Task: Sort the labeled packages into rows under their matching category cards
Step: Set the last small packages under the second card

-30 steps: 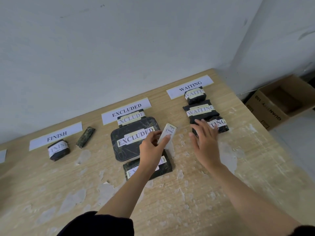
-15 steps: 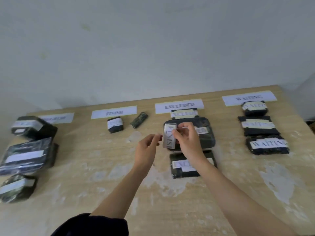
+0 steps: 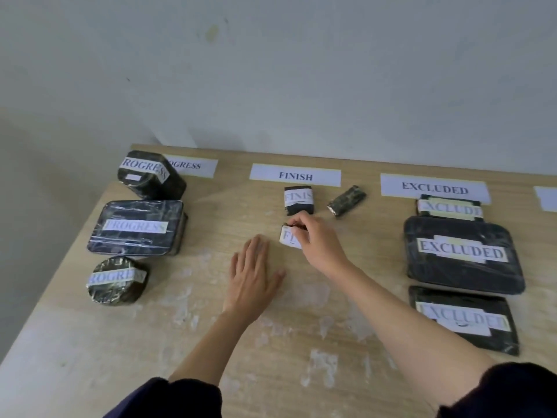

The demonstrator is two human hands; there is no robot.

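My right hand [image 3: 316, 239] grips a small FINISH package [image 3: 290, 236] and holds it on the table just below another FINISH package [image 3: 299, 200], under the FINISH card [image 3: 295, 175]. My left hand [image 3: 251, 274] lies flat and open on the table, to the lower left of the held package. A small dark roll [image 3: 346, 200] with no visible label lies right of the upper FINISH package. Three PROGRESS packages [image 3: 137, 227] line up at the left, near the PROGRESS card [image 3: 193, 165]. Three EXCLUDED packages [image 3: 461, 253] sit under the EXCLUDED card [image 3: 434, 188].
The wooden table [image 3: 301, 342] has worn white patches and meets a pale wall at the back. Its left edge runs diagonally past the PROGRESS packages. Part of another white card [image 3: 547, 199] shows at the right border.
The FINISH package passed from my left hand to my right hand, which carried it left and set it down under the FINISH card. My left hand went flat on the table. The view panned left.
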